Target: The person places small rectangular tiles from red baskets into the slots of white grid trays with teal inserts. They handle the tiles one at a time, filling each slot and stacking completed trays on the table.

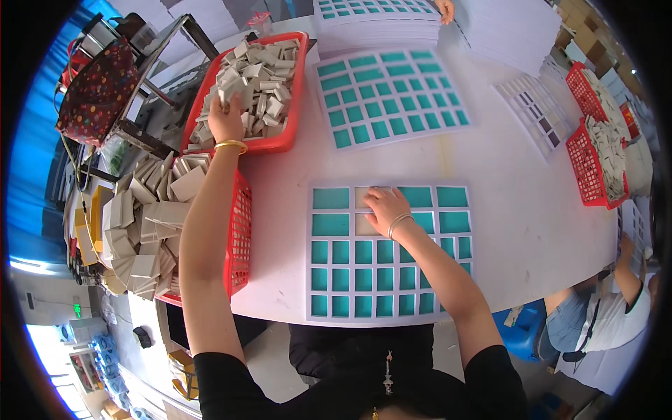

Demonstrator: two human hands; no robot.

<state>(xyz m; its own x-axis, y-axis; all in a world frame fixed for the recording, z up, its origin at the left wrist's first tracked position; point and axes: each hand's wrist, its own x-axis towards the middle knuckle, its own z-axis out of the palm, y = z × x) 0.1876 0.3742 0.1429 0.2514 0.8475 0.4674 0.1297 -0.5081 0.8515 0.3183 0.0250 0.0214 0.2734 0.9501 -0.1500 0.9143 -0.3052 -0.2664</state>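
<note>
My left hand [226, 120] reaches into the far red basket [285, 143]. Its fingers are closed around one of the small white rectangular blocks [231, 85] heaped there. In front of me lies a white grid board [318, 292] with rows of teal rectangular cells. My right hand [387, 208] rests on its upper middle, fingers stretched out and slightly bent. Beige-white pieces [364, 225] show in two cells under and beside those fingers. The hand partly hides them.
Nearer on the left, a second red basket [241, 238] holds larger white pieces [157, 220]. Another teal-celled board [392, 98], somewhat blurred, lies beyond mine. Stacked boards [378, 31] and a person's hand [445, 10] are at the back. More red baskets [584, 168] stand right; another person [602, 315] sits there.
</note>
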